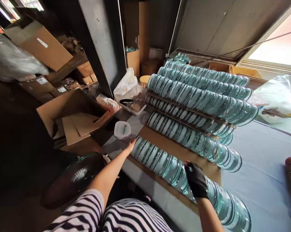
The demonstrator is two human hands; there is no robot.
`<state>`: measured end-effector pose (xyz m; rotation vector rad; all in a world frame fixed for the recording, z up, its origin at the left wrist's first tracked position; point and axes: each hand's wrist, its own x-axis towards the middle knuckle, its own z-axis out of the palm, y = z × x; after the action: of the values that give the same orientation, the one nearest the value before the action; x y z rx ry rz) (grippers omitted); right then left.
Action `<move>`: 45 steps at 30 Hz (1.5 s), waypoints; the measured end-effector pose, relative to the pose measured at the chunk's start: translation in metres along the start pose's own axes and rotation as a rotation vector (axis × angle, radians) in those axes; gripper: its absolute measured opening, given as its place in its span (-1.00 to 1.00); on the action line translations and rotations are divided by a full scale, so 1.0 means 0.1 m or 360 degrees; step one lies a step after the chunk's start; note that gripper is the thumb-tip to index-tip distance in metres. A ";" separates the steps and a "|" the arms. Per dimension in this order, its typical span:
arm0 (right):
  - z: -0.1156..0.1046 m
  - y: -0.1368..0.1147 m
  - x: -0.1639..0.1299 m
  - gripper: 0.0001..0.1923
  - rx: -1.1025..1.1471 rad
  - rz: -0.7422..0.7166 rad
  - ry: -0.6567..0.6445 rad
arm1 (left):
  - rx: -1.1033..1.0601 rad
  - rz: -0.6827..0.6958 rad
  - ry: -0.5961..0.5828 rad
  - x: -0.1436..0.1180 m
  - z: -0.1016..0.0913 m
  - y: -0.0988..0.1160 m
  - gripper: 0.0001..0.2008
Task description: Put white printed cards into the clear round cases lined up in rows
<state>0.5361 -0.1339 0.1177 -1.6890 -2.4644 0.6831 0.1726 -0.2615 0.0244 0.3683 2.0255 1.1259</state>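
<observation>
Here, front container row (168,167) beneath right hand (196,180), left end at left hand (131,147), both grips unclear.

The left arm (111,175) reaches out nearly straight, its bare left hand (131,146) against the far-left end of the nearest glass row (160,159). The black-gloved right hand (196,180) curls over that row farther along, back upward, right forearm (208,214) crossing above it.

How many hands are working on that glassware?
2. The left hand, bare, is at one end of the nearest row of clear glassware; the right hand, black-gloved, is on the same row, toward its other end.
</observation>
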 end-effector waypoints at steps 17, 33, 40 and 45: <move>1.27 -2.77 1.47 -0.70 -0.0713 -0.0475 -0.1091 | -0.0230 0.0167 -0.0371 0.22 0.07 -0.31 -0.58; 1.74 -2.45 -0.04 -0.69 -0.0296 -0.0065 -0.1172 | 0.0127 0.0192 -0.0445 0.31 -0.02 -0.23 -0.53; 1.02 -2.08 1.12 -0.57 -0.0794 -0.0039 -0.0990 | 0.0669 0.0990 -0.0607 0.12 -0.04 -0.21 -0.50; 1.11 -2.13 1.68 -0.63 -0.0858 -0.0253 -0.1376 | 0.0757 0.0894 -0.0607 0.11 -0.02 -0.12 -0.54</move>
<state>0.2516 -0.0801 0.0725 -1.4892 -3.6112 0.9372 0.1649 -0.2633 0.0101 1.3510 1.8655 0.7777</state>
